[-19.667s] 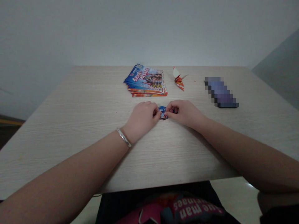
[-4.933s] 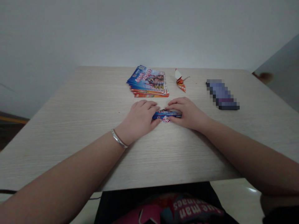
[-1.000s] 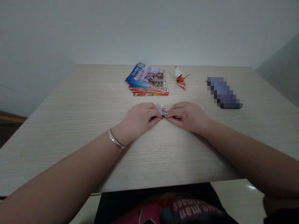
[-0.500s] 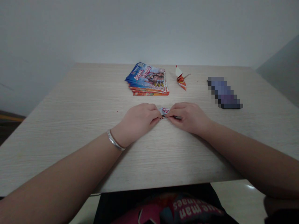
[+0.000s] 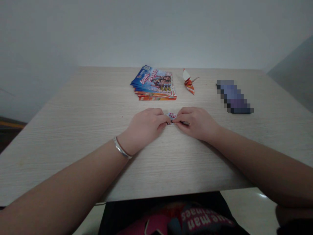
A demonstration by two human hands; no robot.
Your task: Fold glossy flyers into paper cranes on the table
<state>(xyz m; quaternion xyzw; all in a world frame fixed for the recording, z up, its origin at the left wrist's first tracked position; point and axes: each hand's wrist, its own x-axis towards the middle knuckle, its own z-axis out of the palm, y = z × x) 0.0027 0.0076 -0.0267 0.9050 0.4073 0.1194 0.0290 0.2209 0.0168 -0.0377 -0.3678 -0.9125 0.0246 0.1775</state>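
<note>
A small folded piece of printed paper (image 5: 171, 115), white, red and blue, lies on the wooden table (image 5: 85, 107) between my two hands. My left hand (image 5: 144, 129), with a silver bracelet on its wrist, is closed and pinches the paper's left side. My right hand (image 5: 195, 122) is closed too and pinches its right side, with a thin dark edge of the paper showing under the fingers. Most of the paper is hidden by my fingers.
A stack of colourful printed sheets (image 5: 154, 83) lies at the far middle of the table. A folded paper crane (image 5: 188, 81) stands to its right. A dark, pixelated flat object (image 5: 233, 97) lies further right. A wall rises behind the table.
Since about five seconds ago the paper has gone from a long flat strip under my fingers to a small pinched fold. Over the last second my hands hardly moved.
</note>
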